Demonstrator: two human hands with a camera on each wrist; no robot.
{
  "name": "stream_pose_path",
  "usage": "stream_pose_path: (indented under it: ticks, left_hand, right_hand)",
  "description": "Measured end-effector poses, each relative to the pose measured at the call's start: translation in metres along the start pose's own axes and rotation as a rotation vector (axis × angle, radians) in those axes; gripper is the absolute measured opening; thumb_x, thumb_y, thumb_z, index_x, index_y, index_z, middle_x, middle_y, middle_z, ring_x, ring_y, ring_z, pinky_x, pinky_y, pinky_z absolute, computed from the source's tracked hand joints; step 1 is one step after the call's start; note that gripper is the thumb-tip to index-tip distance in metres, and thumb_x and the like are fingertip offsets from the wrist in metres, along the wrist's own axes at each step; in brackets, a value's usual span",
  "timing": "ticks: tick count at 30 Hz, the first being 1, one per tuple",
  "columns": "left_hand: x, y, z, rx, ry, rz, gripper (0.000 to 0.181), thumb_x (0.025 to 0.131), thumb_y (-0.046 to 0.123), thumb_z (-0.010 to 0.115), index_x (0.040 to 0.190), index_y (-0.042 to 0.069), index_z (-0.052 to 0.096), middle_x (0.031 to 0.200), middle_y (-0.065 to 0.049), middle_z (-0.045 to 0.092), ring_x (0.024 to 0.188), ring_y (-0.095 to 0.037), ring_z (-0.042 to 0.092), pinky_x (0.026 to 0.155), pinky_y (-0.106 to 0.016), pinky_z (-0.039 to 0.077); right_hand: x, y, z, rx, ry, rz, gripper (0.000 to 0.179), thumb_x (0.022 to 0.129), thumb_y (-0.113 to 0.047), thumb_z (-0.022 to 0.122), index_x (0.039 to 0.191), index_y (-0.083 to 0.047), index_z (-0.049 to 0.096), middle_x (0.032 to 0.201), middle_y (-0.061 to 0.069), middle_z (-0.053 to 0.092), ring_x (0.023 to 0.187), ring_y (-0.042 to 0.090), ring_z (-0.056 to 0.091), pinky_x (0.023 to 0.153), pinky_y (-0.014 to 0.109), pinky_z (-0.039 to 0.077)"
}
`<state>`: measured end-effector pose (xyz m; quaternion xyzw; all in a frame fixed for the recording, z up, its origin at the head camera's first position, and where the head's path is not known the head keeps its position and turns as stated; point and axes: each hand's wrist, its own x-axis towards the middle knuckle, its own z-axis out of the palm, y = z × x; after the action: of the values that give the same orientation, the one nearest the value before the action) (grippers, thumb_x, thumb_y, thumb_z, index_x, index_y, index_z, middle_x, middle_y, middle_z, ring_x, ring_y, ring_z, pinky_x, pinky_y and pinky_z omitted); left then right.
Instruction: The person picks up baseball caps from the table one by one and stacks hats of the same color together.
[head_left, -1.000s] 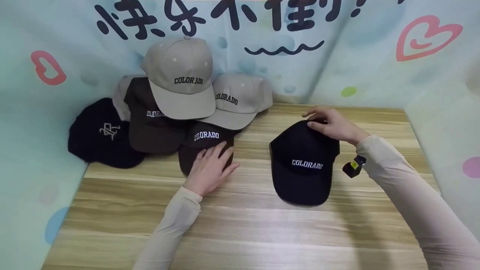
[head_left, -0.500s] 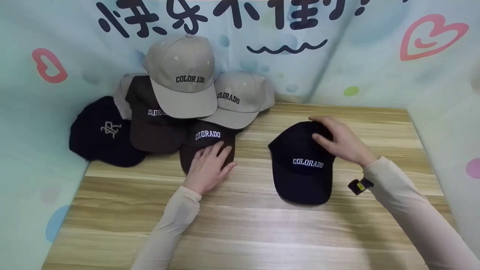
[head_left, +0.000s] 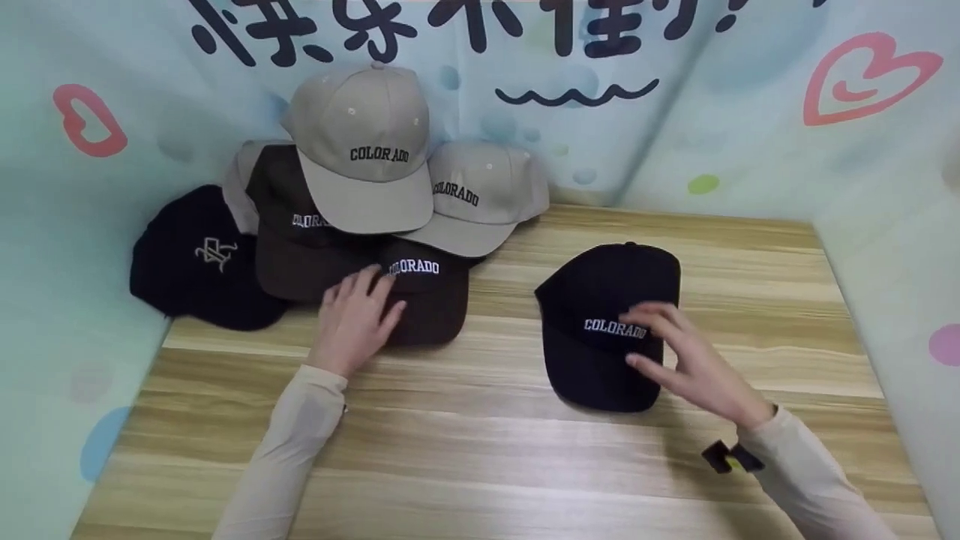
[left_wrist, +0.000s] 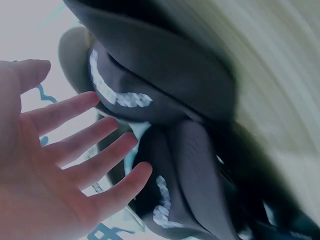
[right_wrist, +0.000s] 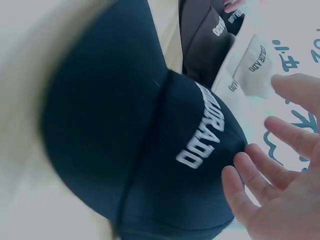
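A navy cap (head_left: pixel 592 292) lettered COLORADO sits on the right side of the wooden table, brim toward me. My right hand (head_left: pixel 697 371) hovers over its right edge, thumb and fingers parted and holding nothing; in the right wrist view the fingertips (right_wrist: pixel 240 160) are right by the crown. On the left, my left hand (head_left: pixel 354 321) reaches over the line between two dark brown caps, the front one (head_left: pixel 431 311) and the one behind it (head_left: pixel 300 262). Its fingers (left_wrist: pixel 115 190) are spread and relaxed in the left wrist view, with no cap between them.
A grey cap (head_left: pixel 364 127) tops the pile, with another grey cap (head_left: pixel 487 180) to its right. At far left lies a navy cap with a stitched monogram (head_left: pixel 195 277). A printed cloth backdrop (head_left: pixel 750 150) stands behind the wooden table (head_left: pixel 480 465).
My right hand has come off the navy cap's crown and drawn back toward its brim. My left hand has shifted left from the front brown cap. The caps stay in place.
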<state>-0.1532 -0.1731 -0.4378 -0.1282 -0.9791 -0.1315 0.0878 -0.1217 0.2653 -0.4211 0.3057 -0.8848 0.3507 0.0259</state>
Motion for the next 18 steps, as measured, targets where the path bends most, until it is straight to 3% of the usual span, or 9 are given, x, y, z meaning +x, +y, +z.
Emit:
stream_pose_path:
  ticks: [3, 8, 18]
  left_hand:
    - [-0.001, -0.018, -0.005, 0.007, 0.051, -0.028, 0.041, 0.095, 0.026, 0.059, 0.128, 0.001, 0.056, 0.137, -0.023, 0.046, 0.12, -0.044, 0.046, 0.092, -0.061, 0.037]
    - [0.002, -0.049, -0.019, 0.017, 0.078, -0.099, 0.039, 0.093, 0.019, 0.058, 0.127, -0.001, 0.054, 0.136, -0.025, 0.044, 0.119, -0.048, 0.043, 0.092, -0.064, 0.035]
    - [0.009, -0.123, -0.06, 0.035, -0.008, -0.302, 0.044, 0.093, 0.015, 0.054, 0.129, -0.008, 0.044, 0.139, -0.034, 0.031, 0.123, -0.056, 0.03, 0.088, -0.073, 0.027]
  right_hand:
    - [-0.013, 0.001, 0.012, -0.064, -0.051, -0.047, 0.048, 0.082, -0.008, 0.076, 0.127, -0.007, 0.061, 0.13, 0.012, 0.05, 0.12, 0.026, 0.048, 0.1, 0.038, 0.039]
    - [-0.029, 0.005, 0.029, -0.196, -0.122, -0.131, 0.05, 0.08, -0.011, 0.078, 0.128, -0.009, 0.063, 0.132, 0.018, 0.05, 0.121, 0.035, 0.047, 0.093, 0.052, 0.043]
    - [-0.037, 0.013, 0.031, -0.233, -0.09, -0.068, 0.054, 0.074, -0.003, 0.081, 0.125, -0.009, 0.065, 0.134, 0.018, 0.049, 0.122, 0.034, 0.046, 0.092, 0.049, 0.045]
